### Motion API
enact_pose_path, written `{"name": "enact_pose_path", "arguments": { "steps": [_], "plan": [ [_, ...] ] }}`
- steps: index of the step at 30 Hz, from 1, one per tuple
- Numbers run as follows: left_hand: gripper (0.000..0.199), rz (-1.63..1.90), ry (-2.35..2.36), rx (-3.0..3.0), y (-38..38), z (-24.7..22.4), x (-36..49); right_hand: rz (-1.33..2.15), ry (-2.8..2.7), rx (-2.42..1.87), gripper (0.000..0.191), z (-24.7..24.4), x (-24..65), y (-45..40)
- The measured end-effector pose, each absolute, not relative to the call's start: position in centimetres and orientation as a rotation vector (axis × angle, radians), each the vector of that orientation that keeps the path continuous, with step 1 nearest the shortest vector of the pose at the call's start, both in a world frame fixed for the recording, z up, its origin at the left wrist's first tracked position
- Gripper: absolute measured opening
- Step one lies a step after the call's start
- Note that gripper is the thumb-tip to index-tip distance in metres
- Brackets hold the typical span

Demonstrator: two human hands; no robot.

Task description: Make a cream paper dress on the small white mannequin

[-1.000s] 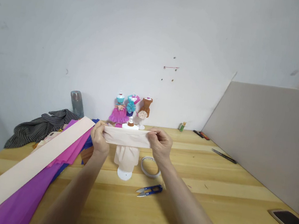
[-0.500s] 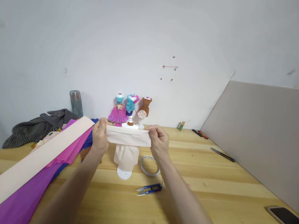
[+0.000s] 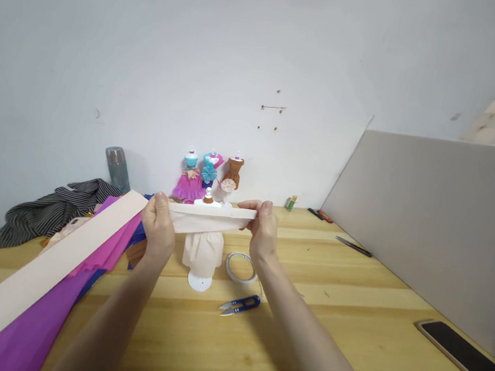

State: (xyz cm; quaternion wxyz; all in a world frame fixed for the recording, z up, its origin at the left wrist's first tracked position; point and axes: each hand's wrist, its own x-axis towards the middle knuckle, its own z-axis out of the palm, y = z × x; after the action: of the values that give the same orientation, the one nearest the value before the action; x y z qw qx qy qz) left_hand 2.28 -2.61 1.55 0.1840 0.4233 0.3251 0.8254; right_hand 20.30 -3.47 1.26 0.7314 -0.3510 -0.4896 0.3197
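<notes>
A pale pink strip of paper or cloth (image 3: 209, 220) is stretched between my hands, its upper edge folded over. My left hand (image 3: 158, 228) pinches its left end and my right hand (image 3: 263, 231) pinches the right end. Behind and below the strip stands a small white dress form (image 3: 199, 282), wearing a pale gathered skirt (image 3: 203, 252); the strip hides its middle. Blue thread snips (image 3: 239, 305) and a whitish ring (image 3: 241, 268) lie on the table to its right.
Long pale, pink and purple sheets (image 3: 33, 314) cover the left side, beside striped cloth (image 3: 52, 212) and a bottle (image 3: 117, 168). Three dressed mini forms (image 3: 209, 173) stand by the wall. A phone (image 3: 463, 357) and a grey panel (image 3: 436, 232) are at right.
The view has shifted slightly to the right. My right hand has changed its grip at the strip's end, and the folded upper edge now looks narrower and the strip more tilted.
</notes>
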Motion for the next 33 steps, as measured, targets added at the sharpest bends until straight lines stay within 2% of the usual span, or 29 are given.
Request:
{"name": "enact_pose_path", "arguments": {
  "steps": [4,9,24,33],
  "plan": [
    [0.05,2.35,0.967,1.237,-3.2,1.9,2.5,0.404,-1.17,-0.781,0.055,1.5,19.5,-4.1],
    [0.05,2.308,0.982,1.282,-3.3,1.7,2.5,0.295,-1.125,-0.866,0.053,1.8,18.7,-4.1],
    [0.052,2.224,0.886,1.173,-1.3,0.8,1.8,0.552,-1.066,-0.734,0.056,0.3,18.2,-2.1],
    [0.053,1.96,0.591,1.076,0.3,1.2,1.6,0.753,-1.152,-0.597,0.058,0.8,18.2,-0.2]
  ]
}}
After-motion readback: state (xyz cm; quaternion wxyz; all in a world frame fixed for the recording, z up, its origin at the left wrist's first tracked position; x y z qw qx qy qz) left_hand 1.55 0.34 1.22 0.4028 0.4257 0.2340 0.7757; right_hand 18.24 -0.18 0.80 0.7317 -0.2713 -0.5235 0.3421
